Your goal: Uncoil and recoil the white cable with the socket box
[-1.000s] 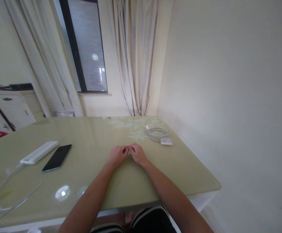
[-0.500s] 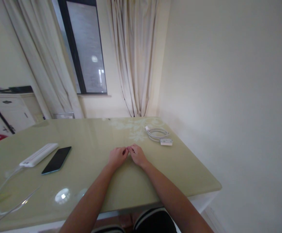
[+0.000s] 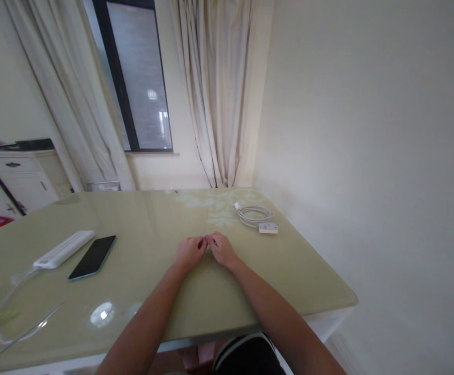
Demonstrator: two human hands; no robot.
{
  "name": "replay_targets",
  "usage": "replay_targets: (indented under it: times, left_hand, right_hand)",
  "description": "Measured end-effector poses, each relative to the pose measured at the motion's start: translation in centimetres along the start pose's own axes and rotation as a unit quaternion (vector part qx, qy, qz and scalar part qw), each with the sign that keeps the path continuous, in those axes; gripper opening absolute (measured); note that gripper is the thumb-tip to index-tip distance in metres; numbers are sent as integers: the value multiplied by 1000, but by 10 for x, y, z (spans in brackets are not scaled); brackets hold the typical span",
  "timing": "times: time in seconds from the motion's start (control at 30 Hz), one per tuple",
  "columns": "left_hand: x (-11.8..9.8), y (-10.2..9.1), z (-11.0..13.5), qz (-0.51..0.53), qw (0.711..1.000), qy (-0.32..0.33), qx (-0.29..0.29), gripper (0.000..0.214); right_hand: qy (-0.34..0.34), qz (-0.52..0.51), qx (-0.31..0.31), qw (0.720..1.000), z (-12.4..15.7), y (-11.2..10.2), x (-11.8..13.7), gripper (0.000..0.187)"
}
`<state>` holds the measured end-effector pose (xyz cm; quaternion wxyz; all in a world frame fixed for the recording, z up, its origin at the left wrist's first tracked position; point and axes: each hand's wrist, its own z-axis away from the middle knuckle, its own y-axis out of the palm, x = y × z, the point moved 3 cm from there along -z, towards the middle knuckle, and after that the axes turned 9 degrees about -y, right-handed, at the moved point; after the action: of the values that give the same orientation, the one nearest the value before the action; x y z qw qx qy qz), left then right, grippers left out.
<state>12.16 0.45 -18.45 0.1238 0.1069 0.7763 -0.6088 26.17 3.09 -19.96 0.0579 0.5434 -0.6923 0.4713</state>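
Observation:
My left hand (image 3: 190, 252) and my right hand (image 3: 221, 248) rest together on the glossy, pale green tabletop (image 3: 152, 213). Both have their fingers curled in, and the thumb and finger tips meet between them. Nothing shows in either hand, though the undersides of the fingers are hidden. Beyond my right hand lies a coiled, light grey cable (image 3: 255, 213) with a small white block (image 3: 268, 228) at its near end. A dark-screened phone (image 3: 92, 257) lies flat, well to the left of my left hand.
A long white power strip (image 3: 64, 250) sits beyond the phone, its white cord (image 3: 24, 333) curving toward the near left edge. A plain wall (image 3: 367, 156) borders the right side. Curtains (image 3: 219, 94) and a window (image 3: 141, 78) stand behind, and a white cabinet (image 3: 20, 179) at far left.
Both hands stay in place with their tips together. The view has shifted very slightly, and the legs below the table edge have moved a little.

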Motion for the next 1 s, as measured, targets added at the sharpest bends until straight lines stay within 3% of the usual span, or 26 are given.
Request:
replay_targets:
  times: [1.0]
  left_hand:
    - [1, -1, 0, 14, 1000, -6, 14, 46]
  right_hand:
    - [-1, 18, 25, 1000, 0, -3, 6, 49]
